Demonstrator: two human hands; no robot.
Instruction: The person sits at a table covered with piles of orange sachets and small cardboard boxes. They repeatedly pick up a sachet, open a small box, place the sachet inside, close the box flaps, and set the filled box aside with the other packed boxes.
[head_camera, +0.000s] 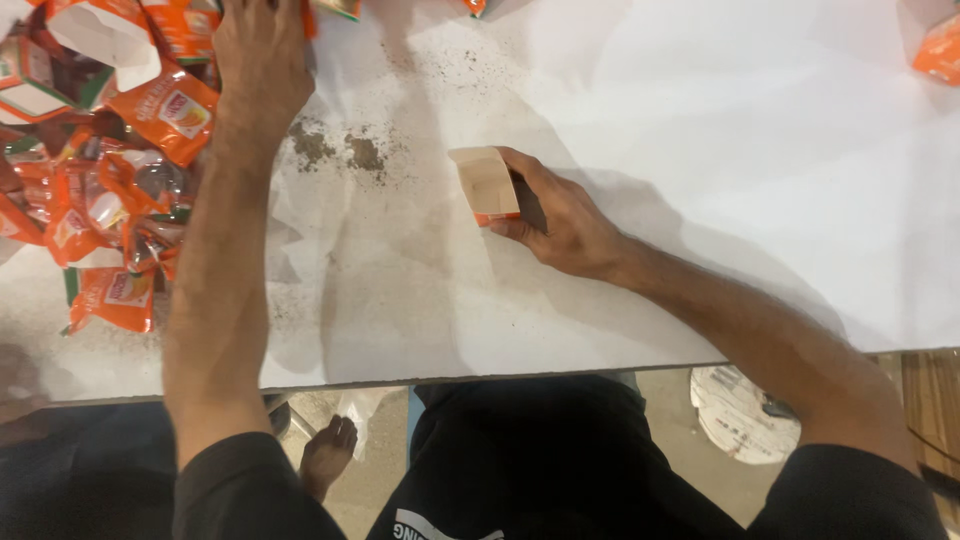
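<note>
My right hand (565, 225) holds a small open carton (485, 185), orange outside and pale inside, with its open end facing left on the white table (700, 150). My left hand (258, 65) reaches far forward to the top edge of the view, resting among orange sachets (165, 115) and flat cartons; its fingers are partly cut off by the frame, so whether it grips anything is unclear. A heap of orange sachets lies just left of my left forearm.
Dark powder (340, 150) is spilled on the table between my hands. Another orange carton (940, 50) sits at the far right corner. The table's front edge (480, 375) runs above my lap; a bare foot (328, 455) and a round object (740, 410) are on the floor.
</note>
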